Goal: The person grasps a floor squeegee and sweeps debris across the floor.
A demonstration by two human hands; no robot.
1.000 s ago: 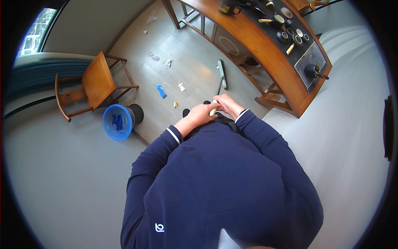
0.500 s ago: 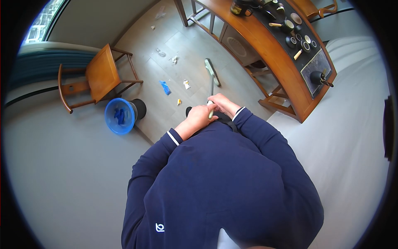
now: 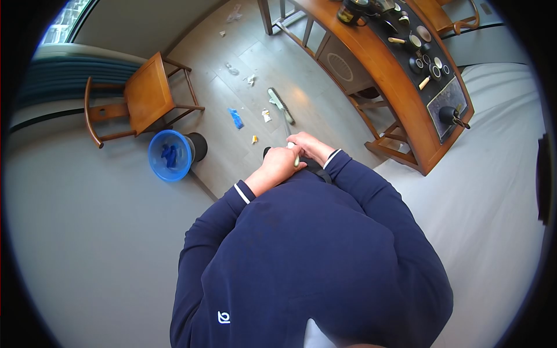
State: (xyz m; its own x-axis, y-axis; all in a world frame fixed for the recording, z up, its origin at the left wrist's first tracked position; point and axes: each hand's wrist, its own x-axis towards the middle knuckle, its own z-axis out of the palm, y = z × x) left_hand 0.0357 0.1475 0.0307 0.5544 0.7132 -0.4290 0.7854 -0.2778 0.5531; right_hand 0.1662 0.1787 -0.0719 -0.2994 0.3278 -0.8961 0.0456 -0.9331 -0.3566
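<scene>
My left hand (image 3: 280, 166) and my right hand (image 3: 311, 148) are both closed round the handle of a broom, close in front of my body. The broom's green head with dark bristles (image 3: 281, 105) rests on the grey floor beyond my hands. Just left of the head lies a white and brown scrap (image 3: 266, 115). A blue wrapper (image 3: 235, 118) and a small yellow and white scrap (image 3: 255, 139) lie farther left and nearer. Beyond them are a crumpled white piece (image 3: 250, 80) and clear plastic (image 3: 231, 69).
A blue-rimmed bin (image 3: 170, 155) with blue stuff inside stands at the left, beside a wooden chair (image 3: 149, 95). The long wooden table (image 3: 400, 95) at the right bears a black mat, cups and pots. More scraps (image 3: 234, 13) lie by the far wall.
The broom head has swung left over the floor, from near the table to beside the white and brown scrap. Both hands keep their hold. The view has shifted slightly.
</scene>
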